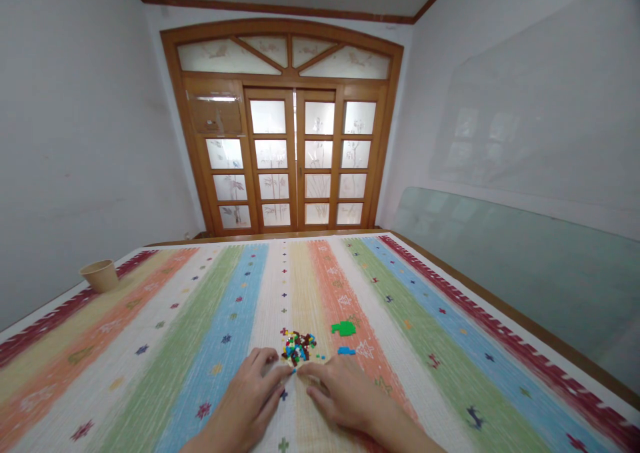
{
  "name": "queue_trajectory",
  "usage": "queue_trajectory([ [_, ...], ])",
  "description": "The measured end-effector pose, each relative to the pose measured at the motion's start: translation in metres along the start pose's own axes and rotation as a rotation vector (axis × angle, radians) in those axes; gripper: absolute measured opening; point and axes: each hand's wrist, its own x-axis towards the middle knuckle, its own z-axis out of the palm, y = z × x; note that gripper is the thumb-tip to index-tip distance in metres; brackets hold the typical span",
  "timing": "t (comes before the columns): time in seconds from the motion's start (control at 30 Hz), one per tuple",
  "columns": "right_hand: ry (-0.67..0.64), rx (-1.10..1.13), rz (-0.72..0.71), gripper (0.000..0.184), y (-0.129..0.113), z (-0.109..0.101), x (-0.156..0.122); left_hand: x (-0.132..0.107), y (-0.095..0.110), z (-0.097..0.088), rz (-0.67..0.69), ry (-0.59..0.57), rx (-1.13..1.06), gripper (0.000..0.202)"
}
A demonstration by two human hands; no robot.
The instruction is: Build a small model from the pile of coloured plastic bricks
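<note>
A small heap of tiny coloured building bricks [298, 346] lies on a striped cloth [200, 319] that covers the table. My left hand [253, 393] and my right hand [340, 389] rest just in front of the heap. Their fingertips meet in a pinch at a tiny blue piece [294, 370]. Which hand holds it I cannot make out. A flat green brick piece [344, 328] lies to the right of the heap, and a small blue piece [346, 351] sits just below it.
A beige paper cup [101, 275] stands at the far left edge of the table. A wooden double door with frosted panes [295, 163] fills the far wall. A glass sheet [525, 266] leans along the right wall.
</note>
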Motion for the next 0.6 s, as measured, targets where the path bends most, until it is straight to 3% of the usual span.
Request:
queue_trajectory([
  [0.6, 0.01, 0.027, -0.014, 0.036, -0.0027, 0.0003, 0.0005, 0.0004, 0.0, -0.0006, 0.024, 0.011, 0.007, 0.04],
])
